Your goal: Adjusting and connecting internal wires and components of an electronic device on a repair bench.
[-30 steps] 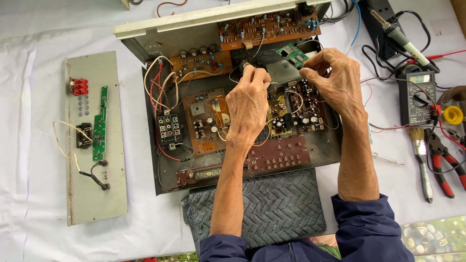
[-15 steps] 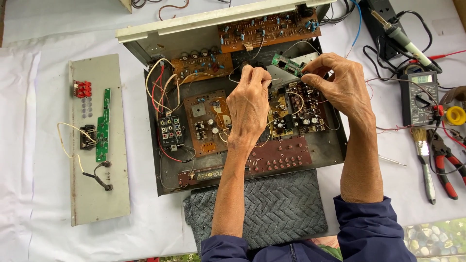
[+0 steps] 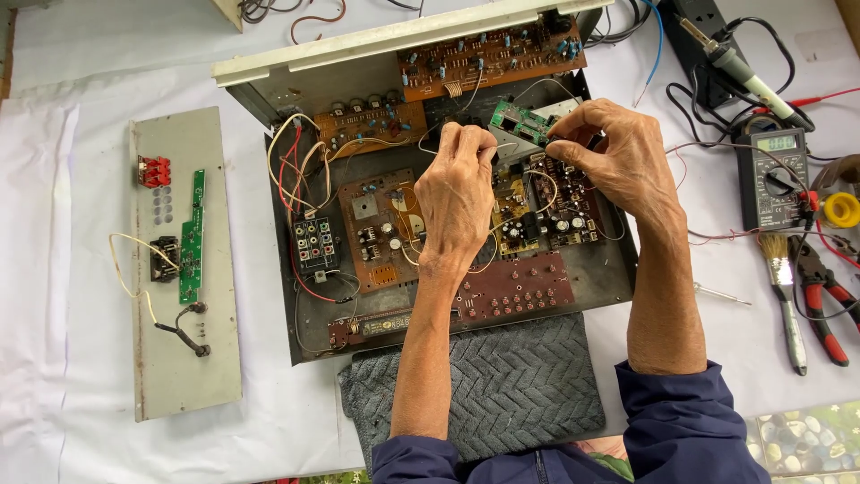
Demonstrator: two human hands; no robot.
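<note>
An opened amplifier chassis lies on the white cloth, full of brown circuit boards and loose wires. My right hand pinches the edge of a small green circuit board lifted above the chassis at its upper right. My left hand hovers over the chassis middle, its fingertips pinched on thin wires that lead to the green board.
A detached grey back panel with red sockets and a green strip board lies at the left. A soldering iron, multimeter, brush and red-handled pliers lie at the right. A grey towel lies below the chassis.
My right hand shifted slightly and lifted the small green board, turning it more level. My left hand stayed over the chassis middle, fingers still pinched.
</note>
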